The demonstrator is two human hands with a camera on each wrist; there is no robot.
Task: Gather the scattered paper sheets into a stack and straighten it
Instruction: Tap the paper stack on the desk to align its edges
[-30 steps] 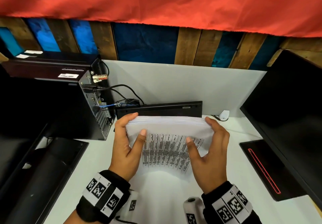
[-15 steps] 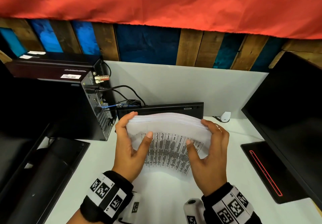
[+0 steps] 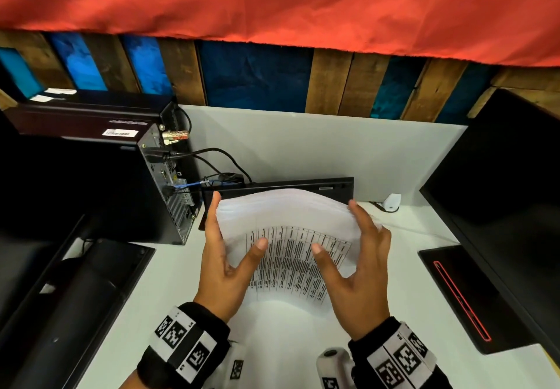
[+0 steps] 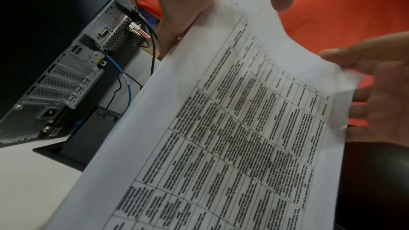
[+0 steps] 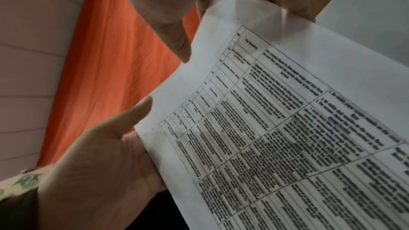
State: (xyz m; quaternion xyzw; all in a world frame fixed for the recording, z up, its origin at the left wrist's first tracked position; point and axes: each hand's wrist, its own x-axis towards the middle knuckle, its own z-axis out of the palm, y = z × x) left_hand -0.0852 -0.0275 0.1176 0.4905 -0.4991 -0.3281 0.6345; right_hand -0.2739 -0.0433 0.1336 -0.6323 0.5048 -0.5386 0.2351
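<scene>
A thick stack of white paper sheets (image 3: 288,216) stands on edge on the white desk (image 3: 169,282), its front page printed with a table and its top edge bowed upward. My left hand (image 3: 235,225) holds the stack's left side, thumb on the front page and fingers behind. On the opposite side my right hand (image 3: 338,228) does the same, fingers at the upper right corner. The left wrist view shows the printed page (image 4: 243,111) close up, and so does the right wrist view (image 5: 287,111). The stack's bottom edge is hidden behind my hands.
A black computer tower (image 3: 91,182) with cables stands at the left. A flat black device (image 3: 288,184) lies just behind the stack. At the right are a dark monitor (image 3: 500,191) and its base (image 3: 454,291). A small white object (image 3: 391,200) sits at the back.
Both hands have stayed on the stack's sides. The stack's top edge has risen a little and bows upward more than before.
</scene>
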